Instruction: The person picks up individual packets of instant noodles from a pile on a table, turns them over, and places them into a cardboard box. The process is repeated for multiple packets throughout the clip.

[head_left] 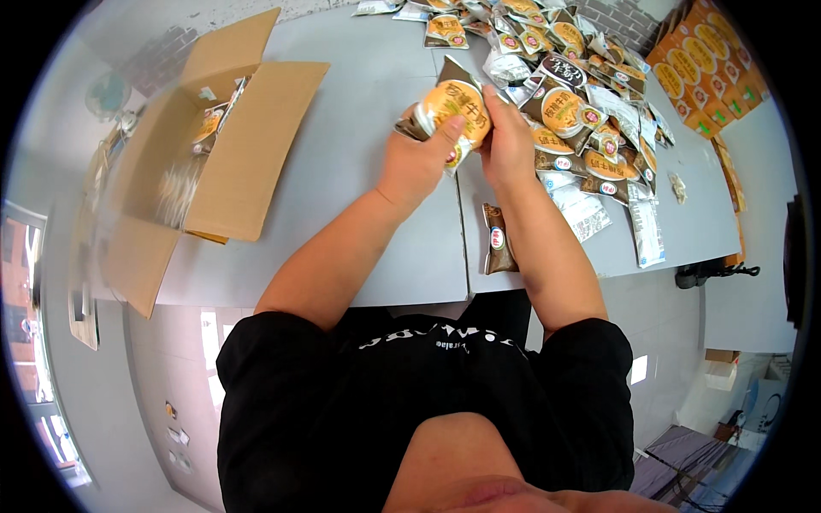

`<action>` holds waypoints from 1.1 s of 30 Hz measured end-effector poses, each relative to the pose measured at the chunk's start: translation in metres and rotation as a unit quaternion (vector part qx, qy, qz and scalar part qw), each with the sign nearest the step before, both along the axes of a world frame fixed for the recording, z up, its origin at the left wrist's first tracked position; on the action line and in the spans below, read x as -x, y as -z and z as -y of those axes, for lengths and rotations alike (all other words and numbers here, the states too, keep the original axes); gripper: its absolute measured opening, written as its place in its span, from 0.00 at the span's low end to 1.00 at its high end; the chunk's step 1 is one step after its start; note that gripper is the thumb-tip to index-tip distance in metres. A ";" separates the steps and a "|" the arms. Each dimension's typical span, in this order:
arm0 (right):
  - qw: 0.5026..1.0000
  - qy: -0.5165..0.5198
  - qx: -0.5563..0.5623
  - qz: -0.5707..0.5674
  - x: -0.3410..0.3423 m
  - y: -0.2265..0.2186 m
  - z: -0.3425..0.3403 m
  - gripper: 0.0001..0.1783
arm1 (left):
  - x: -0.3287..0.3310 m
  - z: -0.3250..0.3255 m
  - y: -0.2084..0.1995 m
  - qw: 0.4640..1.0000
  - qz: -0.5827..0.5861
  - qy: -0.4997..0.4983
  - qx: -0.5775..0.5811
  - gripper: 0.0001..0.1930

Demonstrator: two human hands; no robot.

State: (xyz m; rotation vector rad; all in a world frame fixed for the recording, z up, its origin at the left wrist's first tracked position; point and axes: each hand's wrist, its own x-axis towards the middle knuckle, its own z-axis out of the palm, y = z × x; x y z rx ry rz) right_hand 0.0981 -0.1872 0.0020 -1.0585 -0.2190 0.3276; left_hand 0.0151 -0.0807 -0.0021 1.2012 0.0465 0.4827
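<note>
Head view. The left hand (410, 162) is gripping a brown-and-orange pouch (462, 104) from the lower left, thumb lying across its front. The right hand (510, 141) is holding its right edge. Both sets of fingers are standing narrow around it; cannot tell how far they are curling behind. The pouch is sitting between the 2 hands, above the middle of the worktop (342, 111). Dark foil is showing at its left; cannot tell if a 2nd pouch is lying beneath.

To the left, an open cardboard box (256, 145) is holding more packets (208, 128); to the right, a heap of packets (564, 107) is spreading.

Handling, my judgement: light, even pressure from both sides should be serving best; squeezing the plump middle may be straining the seams. The right forearm is passing near 1 small brown packet (497, 239); lifting the elbow should be sparing it a knock.
</note>
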 end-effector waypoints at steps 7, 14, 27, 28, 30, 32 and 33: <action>0.991 -0.028 -0.086 -0.098 -0.005 -0.003 -0.005 0.17 | 0.001 0.007 0.000 0.996 -0.005 -0.052 -0.069 0.14; 0.999 -0.039 0.000 -0.006 0.000 -0.003 -0.001 0.17 | 0.002 0.004 0.000 1.000 0.009 -0.018 0.002 0.17; 0.991 -0.109 0.073 0.036 -0.003 -0.003 0.000 0.18 | -0.002 -0.005 0.003 0.993 -0.022 0.017 0.116 0.13; 0.993 -0.093 0.069 0.017 -0.004 -0.002 0.001 0.19 | -0.002 -0.004 0.002 0.994 -0.017 0.018 0.106 0.14; 0.996 -0.063 0.064 -0.021 -0.004 -0.003 0.002 0.20 | -0.002 0.001 0.001 0.996 -0.007 0.018 0.089 0.15; 0.994 -0.081 0.041 -0.065 -0.008 0.001 0.003 0.22 | -0.002 0.001 0.000 0.999 0.010 0.010 0.050 0.16; 0.992 -0.091 0.029 -0.086 -0.009 0.001 0.003 0.23 | -0.002 0.000 0.000 0.999 0.018 0.006 0.031 0.16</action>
